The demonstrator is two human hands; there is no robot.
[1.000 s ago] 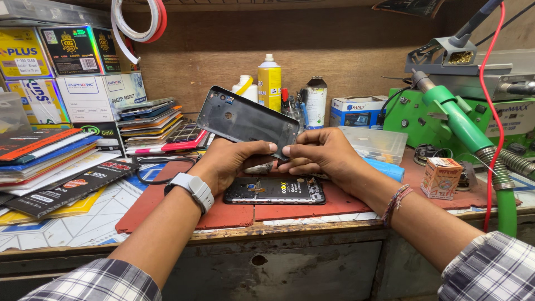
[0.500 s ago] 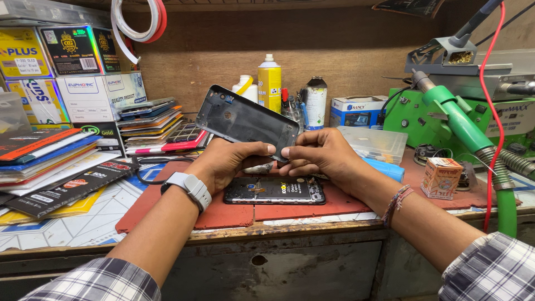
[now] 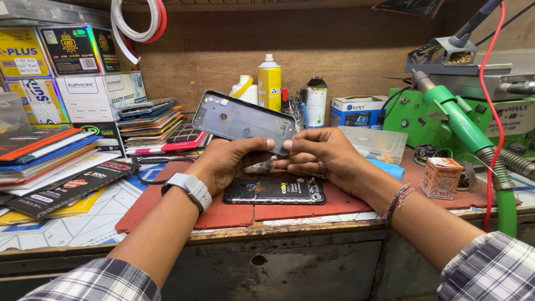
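While both my hands are up off the bench, they share one thing between them: the grey phone back cover (image 3: 241, 120), held tilted so that its inner face looks at me and its far corner rises to the left. My left hand (image 3: 229, 160) grips it from below, thumb lying along the lower edge, and takes most of the weight. My right hand (image 3: 319, 156) closes on the lower right corner with thumb and fingertips, a finer pinch, which I judge suits steadying or working that edge. On my left wrist sits one smartwatch (image 3: 188, 188); on the right, one thread bracelet (image 3: 398, 198).

Directly under my hands one opened phone (image 3: 275, 190) lies flat, insides up, on the red mat (image 3: 167, 200), near enough that the cover seems kept just above what it belongs to. The mat gives a soft, plain ground for small parts.

Further out, things stand where an arm can reach them without crossing the work. Behind the cover I count one yellow spray can (image 3: 269, 85), one white bottle (image 3: 244, 89) and one grey can (image 3: 316, 100), set back against the wall. To the right are one clear plastic box (image 3: 376, 144), one small orange carton (image 3: 441, 178) and one green fume extractor arm (image 3: 458, 120). To the left a pile of phone covers and packets (image 3: 151, 121) is stacked; I cannot count them singly.
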